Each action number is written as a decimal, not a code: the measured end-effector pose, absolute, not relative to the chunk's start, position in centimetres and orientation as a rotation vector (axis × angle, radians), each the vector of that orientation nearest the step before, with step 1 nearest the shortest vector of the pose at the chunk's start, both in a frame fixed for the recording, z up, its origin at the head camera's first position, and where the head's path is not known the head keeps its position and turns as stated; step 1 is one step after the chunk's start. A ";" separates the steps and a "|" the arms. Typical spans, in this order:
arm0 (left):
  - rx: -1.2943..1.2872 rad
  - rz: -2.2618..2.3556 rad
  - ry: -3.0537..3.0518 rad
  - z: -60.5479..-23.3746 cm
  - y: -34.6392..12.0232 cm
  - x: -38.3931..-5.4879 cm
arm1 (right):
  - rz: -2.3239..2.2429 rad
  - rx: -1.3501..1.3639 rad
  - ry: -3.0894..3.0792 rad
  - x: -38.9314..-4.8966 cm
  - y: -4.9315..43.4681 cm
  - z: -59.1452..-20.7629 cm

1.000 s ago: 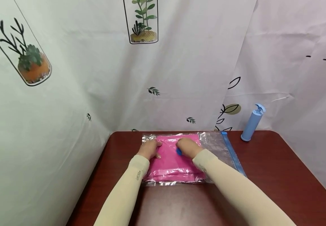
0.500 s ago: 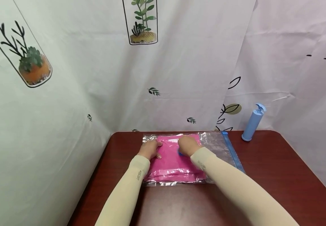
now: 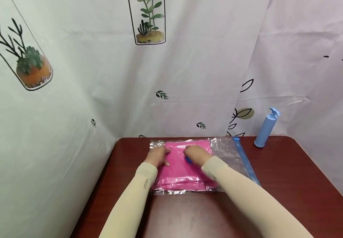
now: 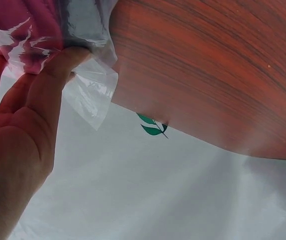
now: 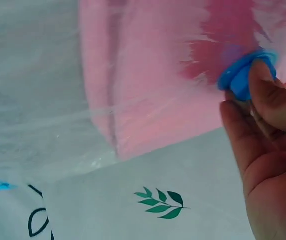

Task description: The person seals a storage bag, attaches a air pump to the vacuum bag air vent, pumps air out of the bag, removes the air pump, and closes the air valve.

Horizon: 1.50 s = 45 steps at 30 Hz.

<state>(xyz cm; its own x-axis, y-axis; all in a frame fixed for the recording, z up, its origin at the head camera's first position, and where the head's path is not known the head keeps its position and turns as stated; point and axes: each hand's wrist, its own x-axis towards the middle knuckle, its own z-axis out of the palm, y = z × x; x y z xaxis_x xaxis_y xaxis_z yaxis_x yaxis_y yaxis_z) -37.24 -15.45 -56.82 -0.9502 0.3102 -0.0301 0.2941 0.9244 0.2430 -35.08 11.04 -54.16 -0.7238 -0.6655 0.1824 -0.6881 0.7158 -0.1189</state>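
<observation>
A clear vacuum storage bag lies on the table with folded pink cloth inside it. My right hand pinches the round blue valve cap on the bag's upper face, thumb against the cap's raised grip in the right wrist view. On the bag's left part rests my left hand, its thumb and fingers spread over the plastic and the pink cloth beneath. In the left wrist view, fingers of that hand reach the bag near its crumpled clear edge.
A blue hand pump stands upright at the back right of the dark red table. The bag's blue zip strip runs along its right end. A printed fabric backdrop rises behind the table's rear edge.
My right hand turned over the blue valve cap, covering more of it half a second ago, and has since turned back. My left hand has stayed on the bag.
</observation>
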 end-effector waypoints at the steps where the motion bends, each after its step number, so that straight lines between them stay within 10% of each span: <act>1: 0.481 0.361 3.023 -56.8 -15.5 -37.2 | 0.280 1.127 -2.798 -34.6 11.0 -53.5; 8: 0.487 0.382 2.996 -56.8 -15.5 -37.3 | 0.360 1.042 -3.081 -31.4 10.1 -47.5; 18: 0.487 0.366 2.982 -56.5 -15.2 -37.2 | 0.212 0.806 -2.920 -33.4 10.3 -52.1; 45: 0.452 0.362 3.005 -56.6 -15.3 -37.1 | 0.219 0.894 -2.847 -30.2 9.8 -48.9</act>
